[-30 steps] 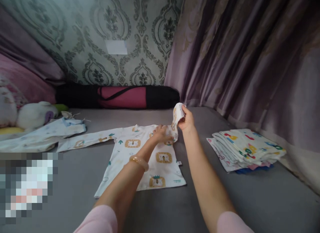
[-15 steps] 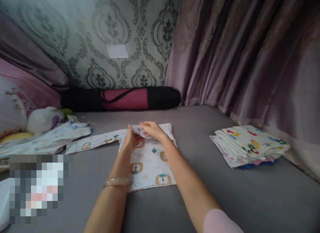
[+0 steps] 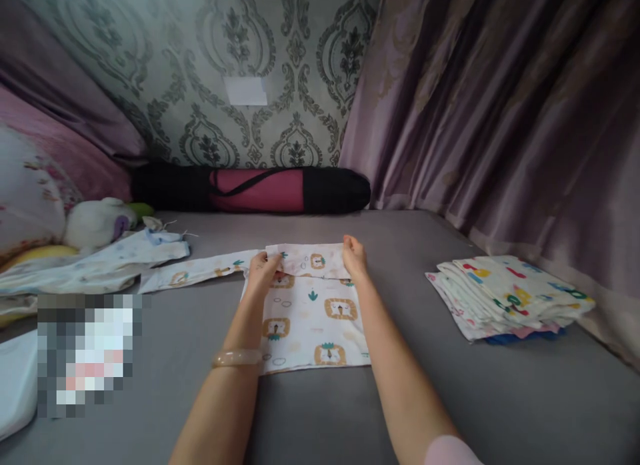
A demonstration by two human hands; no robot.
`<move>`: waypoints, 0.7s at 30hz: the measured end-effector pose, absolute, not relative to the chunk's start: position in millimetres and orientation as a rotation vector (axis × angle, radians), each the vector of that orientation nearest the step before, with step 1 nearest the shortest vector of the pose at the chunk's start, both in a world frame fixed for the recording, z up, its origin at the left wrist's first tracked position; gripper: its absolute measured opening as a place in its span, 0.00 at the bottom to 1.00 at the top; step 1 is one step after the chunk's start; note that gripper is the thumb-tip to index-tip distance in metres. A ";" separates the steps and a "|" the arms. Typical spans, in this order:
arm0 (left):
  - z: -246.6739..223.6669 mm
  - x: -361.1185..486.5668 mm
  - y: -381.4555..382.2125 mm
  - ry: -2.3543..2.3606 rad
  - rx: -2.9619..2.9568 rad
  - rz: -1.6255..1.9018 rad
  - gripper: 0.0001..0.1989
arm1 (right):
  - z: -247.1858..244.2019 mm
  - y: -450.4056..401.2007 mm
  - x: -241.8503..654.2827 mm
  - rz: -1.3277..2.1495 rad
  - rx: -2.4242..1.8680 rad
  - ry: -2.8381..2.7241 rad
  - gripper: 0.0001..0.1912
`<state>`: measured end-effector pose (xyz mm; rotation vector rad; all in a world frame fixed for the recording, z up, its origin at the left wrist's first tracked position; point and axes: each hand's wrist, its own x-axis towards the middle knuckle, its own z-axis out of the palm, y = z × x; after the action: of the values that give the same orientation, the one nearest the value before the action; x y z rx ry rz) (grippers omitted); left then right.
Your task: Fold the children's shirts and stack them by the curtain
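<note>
A white garment [image 3: 305, 318] printed with lion faces and green leaves lies flat on the grey surface. One sleeve [image 3: 200, 273] stretches out to the left, while the other is folded across the garment's top. My left hand [image 3: 263, 270] pinches the left end of this folded sleeve [image 3: 315, 260]. At its right end, my right hand [image 3: 355, 256] has its fingers closed on the fabric. A pale bangle circles my left wrist.
A stack of folded cloths [image 3: 510, 295] sits at the right. Loose clothes [image 3: 100, 262] and a white plush toy [image 3: 95, 224] lie at the left. A black and red roll [image 3: 255, 188] rests along the patterned wall.
My right hand has moved right to the garment's upper right corner and closed there. The sleeve across the top now lies flatter, and my left hand has closed on its left end.
</note>
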<state>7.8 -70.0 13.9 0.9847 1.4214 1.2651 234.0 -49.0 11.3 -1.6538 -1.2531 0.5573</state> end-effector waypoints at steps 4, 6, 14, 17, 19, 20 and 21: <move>10.9 4.8 -67.8 1.755 1.188 1.140 0.09 | 7.4 -57.6 220.9 0.422 -1.877 -1.538 0.25; 9.3 2.8 -67.8 1.844 1.302 1.059 0.13 | 4.9 -62.3 215.4 0.319 -1.985 -1.713 0.27; 7.7 0.3 -76.6 2.008 1.846 0.899 0.27 | -7.6 -71.7 208.7 0.154 -2.152 -1.917 0.35; 7.7 1.4 -77.6 2.007 1.945 0.829 0.23 | -8.9 -71.9 207.0 0.135 -2.180 -1.923 0.35; 7.1 1.4 -76.3 2.018 1.985 0.778 0.21 | -8.9 -72.2 206.0 0.129 -2.188 -1.910 0.36; 6.8 1.4 -75.4 2.025 2.008 0.755 0.20 | -8.8 -72.4 205.6 0.132 -2.191 -1.903 0.36; 6.4 1.5 -74.7 2.036 2.029 0.734 0.20 | -8.7 -72.6 205.3 0.141 -2.194 -1.900 0.36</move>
<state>1.5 -74.7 6.4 2.0291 2.0360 0.7337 205.3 -72.6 -8.7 -2.1940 -1.8998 0.1406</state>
